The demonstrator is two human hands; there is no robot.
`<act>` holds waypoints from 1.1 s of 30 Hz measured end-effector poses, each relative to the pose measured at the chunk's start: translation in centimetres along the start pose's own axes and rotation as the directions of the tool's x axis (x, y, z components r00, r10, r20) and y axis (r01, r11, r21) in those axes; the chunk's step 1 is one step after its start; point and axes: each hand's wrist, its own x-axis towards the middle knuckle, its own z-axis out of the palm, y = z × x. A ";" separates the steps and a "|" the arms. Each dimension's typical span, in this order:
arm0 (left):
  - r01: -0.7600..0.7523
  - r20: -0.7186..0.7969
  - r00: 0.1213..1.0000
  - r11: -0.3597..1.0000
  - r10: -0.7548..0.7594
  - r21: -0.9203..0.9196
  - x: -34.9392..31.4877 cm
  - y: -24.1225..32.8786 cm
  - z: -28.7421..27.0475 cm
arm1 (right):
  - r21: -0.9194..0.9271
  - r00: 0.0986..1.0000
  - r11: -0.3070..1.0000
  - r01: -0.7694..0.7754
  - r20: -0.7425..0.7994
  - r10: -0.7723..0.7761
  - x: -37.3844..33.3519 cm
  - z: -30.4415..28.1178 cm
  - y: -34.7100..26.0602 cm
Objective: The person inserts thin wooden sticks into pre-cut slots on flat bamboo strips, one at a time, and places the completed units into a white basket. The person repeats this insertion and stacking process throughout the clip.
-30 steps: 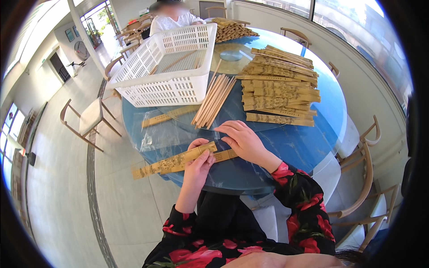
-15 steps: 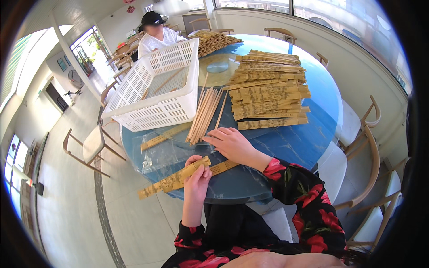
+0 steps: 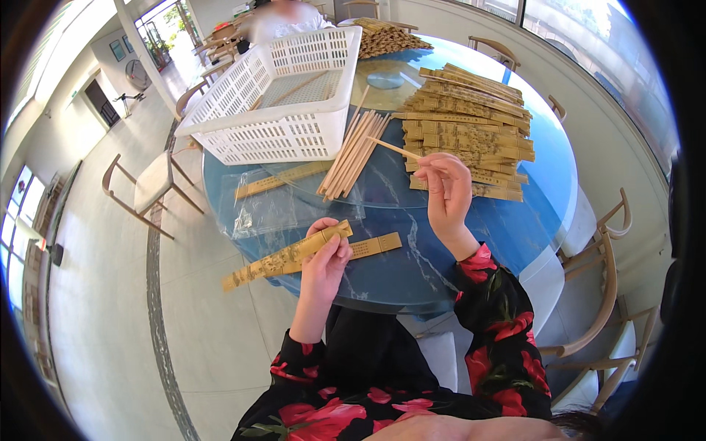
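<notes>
My left hand (image 3: 328, 253) pinches a long gold paper sleeve (image 3: 283, 259) with dark printing, held slantwise over the table's near edge. Raised to the right, my right hand (image 3: 446, 187) grips one end of a thin wooden chopstick (image 3: 395, 148), whose other end points up and left. A loose bundle of chopsticks (image 3: 353, 159) lies on the table between the hands and the basket. Partly behind my left hand, another gold sleeve (image 3: 379, 245) rests flat on the tabletop. A large stack of filled-looking gold sleeves (image 3: 471, 136) lies beyond my right hand.
A white plastic basket (image 3: 283, 140) with a few sticks inside stands at the left of the round blue table (image 3: 412, 275). Clear plastic film (image 3: 294, 209) lies before it, near another sleeve. A second pile (image 3: 390, 40) is farther back. Wooden chairs (image 3: 154, 187) surround the table; a person (image 3: 290, 20) sits opposite.
My right hand has lifted from the chopsticks and moved right with one chopstick. My left hand still holds the sleeve. The whole view has shifted a little.
</notes>
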 end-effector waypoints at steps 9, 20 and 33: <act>-0.076 -0.050 0.996 0.996 0.074 -0.035 -0.1 0.0 -0.2 | 0.752 0.717 0.402 -0.521 0.131 0.684 1.3 -4.2 2.9; -0.100 -0.049 0.994 0.994 0.098 -0.036 -0.2 0.0 -0.4 | 0.752 0.657 0.340 -0.564 0.159 0.737 0.5 -4.5 3.9; -0.117 -0.055 0.992 0.992 0.114 -0.052 -0.1 -0.1 -0.5 | 0.737 0.619 0.303 -0.604 0.195 0.761 0.3 -4.4 4.0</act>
